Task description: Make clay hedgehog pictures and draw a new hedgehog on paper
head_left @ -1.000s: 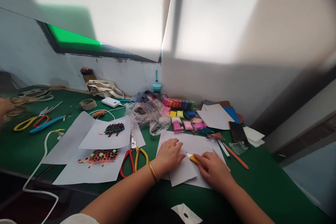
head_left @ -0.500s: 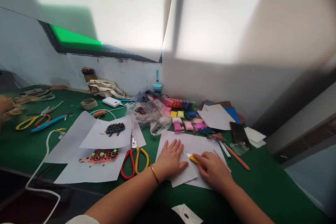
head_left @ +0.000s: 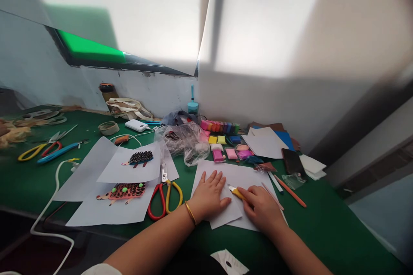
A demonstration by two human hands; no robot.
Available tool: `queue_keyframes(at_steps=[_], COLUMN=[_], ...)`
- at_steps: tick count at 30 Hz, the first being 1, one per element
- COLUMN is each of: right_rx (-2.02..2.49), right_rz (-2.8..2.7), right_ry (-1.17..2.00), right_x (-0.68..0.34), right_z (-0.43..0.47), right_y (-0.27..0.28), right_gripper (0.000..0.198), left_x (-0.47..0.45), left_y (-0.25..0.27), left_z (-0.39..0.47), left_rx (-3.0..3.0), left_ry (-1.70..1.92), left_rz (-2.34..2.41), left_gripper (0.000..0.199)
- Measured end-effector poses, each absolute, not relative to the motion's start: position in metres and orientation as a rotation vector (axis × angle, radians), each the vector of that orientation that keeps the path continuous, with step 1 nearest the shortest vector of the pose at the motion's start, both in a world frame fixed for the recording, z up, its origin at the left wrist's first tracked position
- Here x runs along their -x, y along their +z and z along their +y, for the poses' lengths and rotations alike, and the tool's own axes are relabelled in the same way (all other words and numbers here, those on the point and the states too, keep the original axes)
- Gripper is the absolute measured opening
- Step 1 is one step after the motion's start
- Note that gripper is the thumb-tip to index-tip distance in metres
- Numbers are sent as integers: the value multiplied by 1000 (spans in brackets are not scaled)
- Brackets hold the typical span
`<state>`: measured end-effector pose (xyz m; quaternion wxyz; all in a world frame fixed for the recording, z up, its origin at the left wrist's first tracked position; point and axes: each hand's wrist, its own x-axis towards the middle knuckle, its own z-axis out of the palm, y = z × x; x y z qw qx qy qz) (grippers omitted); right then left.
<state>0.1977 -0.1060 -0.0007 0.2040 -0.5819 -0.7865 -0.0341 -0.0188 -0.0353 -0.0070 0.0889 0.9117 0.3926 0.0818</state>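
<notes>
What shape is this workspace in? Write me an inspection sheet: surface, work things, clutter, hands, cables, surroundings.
Surface: green tabletop, crowded from the left side to right of centre.
Work things: small white sheet on a larger white sheet; yellow cutter, blade showing.
Clutter: red-and-yellow-handled scissors, clear plastic bag, coloured packets, dark phone.
Left hand: flat on the paper, fingers spread.
Right hand: holding the cutter, blade pointing toward the left hand.
Cables: thick white cable hangs over the near edge at left; thin white cable at the white device.
Surroundings: pale wall; window partly covered.
</notes>
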Motion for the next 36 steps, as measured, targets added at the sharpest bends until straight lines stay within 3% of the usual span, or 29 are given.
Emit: queue_keyframes(at_steps=[36], right_rx=[1581], right_rz=[-2179], right_ry=[-103], right_x=[-202], right_z=[-113], right_y=[-11], right_gripper=[41], left_x=[25], left_y=[-4], left_z=[-35], left_rx=[-2759], left_ry=[244], left_rz=[1000], left_gripper=[80])
